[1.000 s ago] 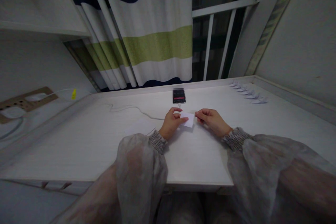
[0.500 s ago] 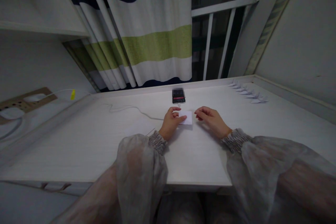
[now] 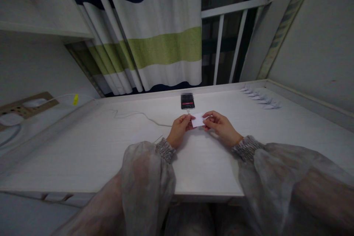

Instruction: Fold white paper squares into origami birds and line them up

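At a broad white tabletop with a faint wood grain (image 3: 207,173), a person in sheer grey sleeves with gathered cuffs (image 3: 148,177) works bare-handed, both forearms reaching in from the near edge. The left hand (image 3: 179,131) is nearly closed, thumb over fingers, pinching the left end of a small white rectangle of paper (image 3: 197,120). The right hand (image 3: 221,127), fingers curled, grips the opposite end between thumb and fingertips, so that the paper sits between the two hands, above the tabletop. A thin white cable (image 3: 149,118) runs in from the left and passes behind the left hand. Just beyond the paper lies a black rectangular phone (image 3: 187,104) (its upper part blurred into blocks), with a white plug (image 3: 188,111) at its near end. Off to the left is a tan power strip (image 3: 16,110) with white plugs in it; toward the far right corner, pointed white folded-paper figures (image 3: 261,98) stand in a slanting row. Behind the far edge hang a navy, white and green striped cloth curtain (image 3: 166,48) and, beside it, a white barred railing (image 3: 235,9) against dark glass.
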`<action>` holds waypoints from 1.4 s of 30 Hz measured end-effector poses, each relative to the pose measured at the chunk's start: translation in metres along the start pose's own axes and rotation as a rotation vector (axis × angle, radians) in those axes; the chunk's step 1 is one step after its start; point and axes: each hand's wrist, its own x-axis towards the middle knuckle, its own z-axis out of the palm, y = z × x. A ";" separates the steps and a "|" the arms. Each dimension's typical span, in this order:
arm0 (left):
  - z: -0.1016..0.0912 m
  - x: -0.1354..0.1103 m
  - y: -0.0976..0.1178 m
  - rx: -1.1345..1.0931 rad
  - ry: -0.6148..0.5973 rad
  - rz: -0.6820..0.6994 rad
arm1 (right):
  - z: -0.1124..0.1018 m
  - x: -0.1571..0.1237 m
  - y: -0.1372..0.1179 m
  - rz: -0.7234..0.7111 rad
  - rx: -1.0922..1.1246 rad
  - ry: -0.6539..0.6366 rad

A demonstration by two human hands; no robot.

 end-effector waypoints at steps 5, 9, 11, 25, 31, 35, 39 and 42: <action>-0.003 -0.002 0.004 -0.063 -0.068 -0.009 | -0.004 0.001 0.000 0.045 0.111 0.021; -0.006 -0.003 0.004 -0.080 -0.135 -0.033 | -0.005 0.001 -0.002 0.080 0.148 0.036; -0.007 -0.004 0.004 -0.068 -0.151 -0.038 | -0.005 0.001 -0.003 0.080 0.153 0.037; -0.012 -0.002 -0.001 0.053 -0.176 -0.020 | -0.007 0.002 0.001 0.107 0.182 0.022; -0.011 -0.001 -0.001 0.161 -0.145 -0.032 | -0.006 0.002 0.005 0.144 0.122 -0.021; -0.012 0.000 0.000 0.164 -0.102 -0.025 | -0.006 0.001 0.006 0.086 0.083 -0.084; -0.012 0.000 0.000 0.160 -0.089 -0.003 | -0.007 0.001 0.009 -0.010 -0.007 -0.097; -0.012 0.000 0.000 0.157 -0.076 -0.005 | -0.008 0.002 0.011 -0.027 -0.055 -0.051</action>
